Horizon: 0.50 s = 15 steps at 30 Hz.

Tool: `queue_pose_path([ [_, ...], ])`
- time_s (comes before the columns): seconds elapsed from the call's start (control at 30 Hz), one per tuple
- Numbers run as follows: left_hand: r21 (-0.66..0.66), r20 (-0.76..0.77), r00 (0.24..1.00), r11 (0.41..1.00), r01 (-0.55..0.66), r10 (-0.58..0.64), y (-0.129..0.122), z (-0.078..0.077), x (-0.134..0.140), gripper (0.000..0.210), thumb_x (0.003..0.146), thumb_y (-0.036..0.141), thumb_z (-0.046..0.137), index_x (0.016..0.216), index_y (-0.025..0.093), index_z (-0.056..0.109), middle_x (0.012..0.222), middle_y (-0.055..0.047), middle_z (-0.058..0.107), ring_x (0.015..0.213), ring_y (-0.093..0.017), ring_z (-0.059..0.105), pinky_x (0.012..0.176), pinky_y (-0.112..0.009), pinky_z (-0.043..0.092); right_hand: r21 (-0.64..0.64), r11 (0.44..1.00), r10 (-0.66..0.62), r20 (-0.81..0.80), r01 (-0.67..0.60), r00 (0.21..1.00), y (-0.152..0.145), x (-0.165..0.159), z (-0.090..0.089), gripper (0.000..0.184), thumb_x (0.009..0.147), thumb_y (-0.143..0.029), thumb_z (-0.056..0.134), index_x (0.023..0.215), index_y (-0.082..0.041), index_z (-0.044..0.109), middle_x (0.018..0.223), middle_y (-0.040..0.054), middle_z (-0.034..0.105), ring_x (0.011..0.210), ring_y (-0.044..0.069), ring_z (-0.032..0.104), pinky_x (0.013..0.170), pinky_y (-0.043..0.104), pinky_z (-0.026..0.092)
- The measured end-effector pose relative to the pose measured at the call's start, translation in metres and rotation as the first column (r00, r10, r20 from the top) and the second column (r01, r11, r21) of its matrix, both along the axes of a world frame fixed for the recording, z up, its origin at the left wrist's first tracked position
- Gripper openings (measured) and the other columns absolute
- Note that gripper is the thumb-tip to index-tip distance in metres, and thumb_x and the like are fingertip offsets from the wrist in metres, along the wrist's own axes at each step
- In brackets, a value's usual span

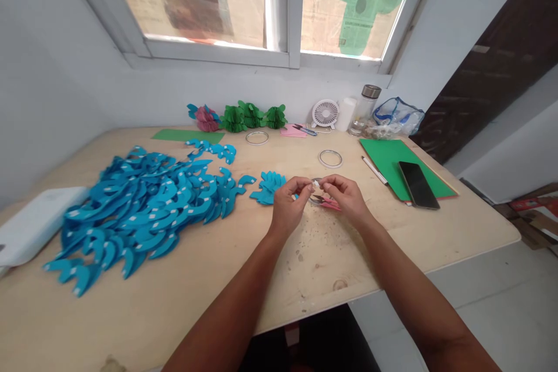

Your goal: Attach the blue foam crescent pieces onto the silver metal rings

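Observation:
My left hand and my right hand meet above the table, each with thumb and forefinger pinched together. Between their fingertips is a small white piece, too small to tell for sure what it is. Just under my right hand lies a pair of scissors with pinkish-red handles. A ring, partly hidden by my fingers, lies beneath them. Close to the left of my left hand sits a fanned blue paper piece. Farther left spreads a big heap of curved blue paper cutouts bearing small white squares.
Tape rolls lie behind my hands. A phone rests on green sheets at right, beside a white pen. Along the wall stand green paper shapes, a fan and a bottle. A white box is left.

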State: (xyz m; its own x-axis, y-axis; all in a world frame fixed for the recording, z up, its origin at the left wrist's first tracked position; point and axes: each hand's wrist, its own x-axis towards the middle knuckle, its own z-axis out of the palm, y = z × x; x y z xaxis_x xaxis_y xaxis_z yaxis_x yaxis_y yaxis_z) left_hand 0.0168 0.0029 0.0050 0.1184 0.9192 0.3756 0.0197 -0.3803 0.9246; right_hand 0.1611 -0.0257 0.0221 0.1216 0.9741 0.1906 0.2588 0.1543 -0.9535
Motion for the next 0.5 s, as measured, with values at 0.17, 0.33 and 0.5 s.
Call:
queue_pose_path([
  [0.17,0.037,-0.052,0.999,0.999,0.015,-0.014,-0.0004,0.0004,-0.0005,0.007,0.075,0.022,0.058,0.072,0.019,0.064,0.069,0.001,0.064,0.065,-0.012,0.056,0.063,-0.023,0.044,-0.050,0.998,0.026,-0.088,-0.031,0.996,-0.0022,-0.0017,0.0033,0.019,0.075,-0.035,0.055,0.079,-0.018,0.062,0.071,0.0016,0.060,0.065,0.013,0.055,0.057,0.025,0.046],
  [0.33,0.057,-0.069,0.998,0.998,0.013,-0.009,-0.0006,-0.0007,-0.0004,0.007,0.075,0.022,0.058,0.073,0.019,0.064,0.069,0.001,0.064,0.065,-0.012,0.056,0.063,-0.023,0.044,-0.051,0.998,0.034,-0.109,-0.040,0.993,-0.0007,0.0000,-0.0002,0.018,0.073,-0.036,0.059,0.075,-0.018,0.060,0.069,0.0013,0.059,0.064,0.013,0.054,0.057,0.024,0.045],
  [0.5,0.042,-0.091,0.996,0.999,0.010,-0.006,-0.0019,0.0013,0.0002,0.007,0.075,0.020,0.057,0.072,0.018,0.063,0.067,0.001,0.063,0.064,-0.011,0.056,0.062,-0.022,0.044,-0.090,0.995,0.034,-0.125,-0.046,0.992,-0.0019,-0.0018,0.0015,0.020,0.071,-0.037,0.061,0.072,-0.018,0.057,0.063,-0.0016,0.054,0.058,0.011,0.049,0.054,0.022,0.042],
])
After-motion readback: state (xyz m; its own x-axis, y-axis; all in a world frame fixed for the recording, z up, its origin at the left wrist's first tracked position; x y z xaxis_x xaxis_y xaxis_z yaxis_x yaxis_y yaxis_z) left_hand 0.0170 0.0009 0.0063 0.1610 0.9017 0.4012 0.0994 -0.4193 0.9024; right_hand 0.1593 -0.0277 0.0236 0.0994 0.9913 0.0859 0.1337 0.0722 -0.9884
